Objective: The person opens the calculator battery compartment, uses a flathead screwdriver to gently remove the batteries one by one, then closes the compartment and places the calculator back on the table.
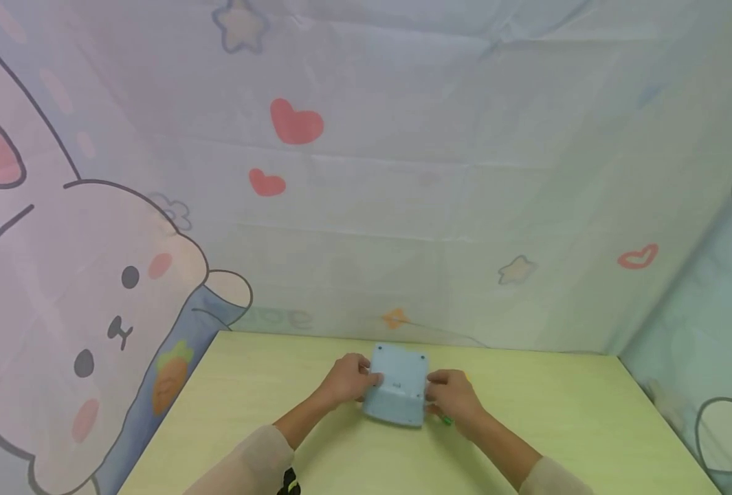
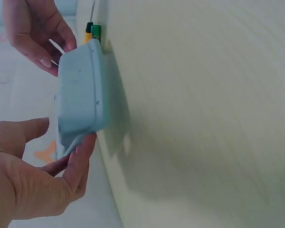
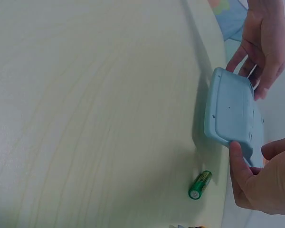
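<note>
A light-blue plastic device is held tilted over the table, with its back, dotted with small screws or feet, toward the head camera. My left hand holds its left edge, the thumb lying over the back. On the opposite edge, my right hand grips with its fingertips. In the left wrist view, fingers of the left hand support the lower edge of the device. A green battery lies on the table beside the right hand. The device's front is hidden.
A screwdriver with a yellow and black handle lies by the battery. The pale yellow table meets a printed cloth backdrop at its far edge. A black and yellow item shows near the left sleeve.
</note>
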The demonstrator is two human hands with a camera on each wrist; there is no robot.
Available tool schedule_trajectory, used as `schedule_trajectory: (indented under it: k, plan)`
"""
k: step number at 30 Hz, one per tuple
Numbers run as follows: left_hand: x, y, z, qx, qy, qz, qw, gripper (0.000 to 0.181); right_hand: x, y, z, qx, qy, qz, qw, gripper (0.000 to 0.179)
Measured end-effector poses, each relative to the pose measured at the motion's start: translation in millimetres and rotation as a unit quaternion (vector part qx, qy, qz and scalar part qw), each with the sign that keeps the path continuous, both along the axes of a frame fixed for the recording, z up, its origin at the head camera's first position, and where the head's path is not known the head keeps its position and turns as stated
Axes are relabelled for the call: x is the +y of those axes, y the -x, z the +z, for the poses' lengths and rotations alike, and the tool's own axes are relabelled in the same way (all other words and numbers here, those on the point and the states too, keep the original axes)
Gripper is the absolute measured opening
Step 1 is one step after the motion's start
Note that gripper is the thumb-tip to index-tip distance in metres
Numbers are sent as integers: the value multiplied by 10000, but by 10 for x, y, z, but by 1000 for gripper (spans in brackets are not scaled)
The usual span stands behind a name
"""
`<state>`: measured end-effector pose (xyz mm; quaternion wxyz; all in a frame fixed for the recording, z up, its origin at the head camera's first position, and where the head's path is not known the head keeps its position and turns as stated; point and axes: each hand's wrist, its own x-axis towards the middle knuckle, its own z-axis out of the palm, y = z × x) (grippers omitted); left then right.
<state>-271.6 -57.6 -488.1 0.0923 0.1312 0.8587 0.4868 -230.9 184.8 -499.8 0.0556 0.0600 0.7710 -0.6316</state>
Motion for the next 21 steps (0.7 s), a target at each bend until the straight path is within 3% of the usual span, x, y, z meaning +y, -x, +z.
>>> schedule_trajectory:
  k: [8, 16, 21]
  plan:
    - [53, -13, 86, 672, 183, 228, 9973, 55, -26, -9, 133, 59, 204, -14, 9998, 46]
    - [121, -49, 160, 889, -1, 526, 9946, 58, -60, 3, 237, 219, 503, -281, 9981, 39]
    - [132, -49, 193, 1115, 48, 550, 9922, 58, -40, 6, 289, 308, 519, -223, 9979, 37]
